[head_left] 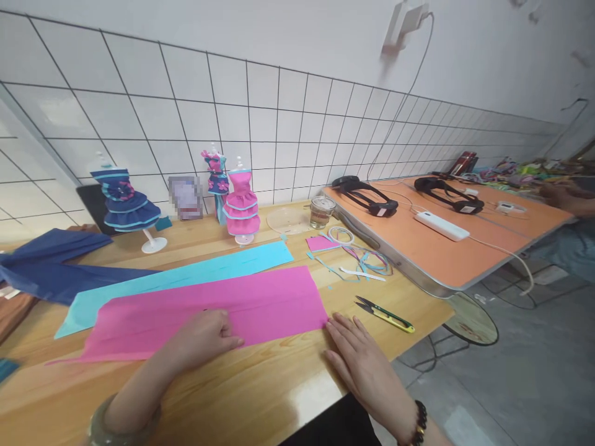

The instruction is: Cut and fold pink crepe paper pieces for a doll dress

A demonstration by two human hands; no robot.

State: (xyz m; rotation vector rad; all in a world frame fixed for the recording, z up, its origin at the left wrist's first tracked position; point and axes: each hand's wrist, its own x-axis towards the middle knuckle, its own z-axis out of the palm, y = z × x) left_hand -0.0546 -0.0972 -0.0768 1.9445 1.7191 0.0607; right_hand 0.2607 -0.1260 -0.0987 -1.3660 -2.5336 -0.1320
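A long strip of pink fabric (279,303) lies flat on the wooden table, partly over a light blue strip (186,275). My left hand (207,334) rests on the pink strip near its close edge, with the fingers curled in; whether anything is pinched in them is hidden. Stretched flat, my right hand (360,356) has its fingertips at the strip's near right corner. Yellow-handled thread snips (385,314) lie just beyond the right hand. Past the strips are tangled ribbons and cords (367,260) and a small pink scrap (322,243).
Doll-size dress forms wear a navy dress (125,201), a pink dress (242,204) and a navy-pink outfit (216,176). A lidded glass cup (321,212) stands behind the ribbons. Navy cloth (51,260) lies left. The orange table (446,254) holds black headsets and a power strip (440,226). Another person's hand (564,198) shows far right.
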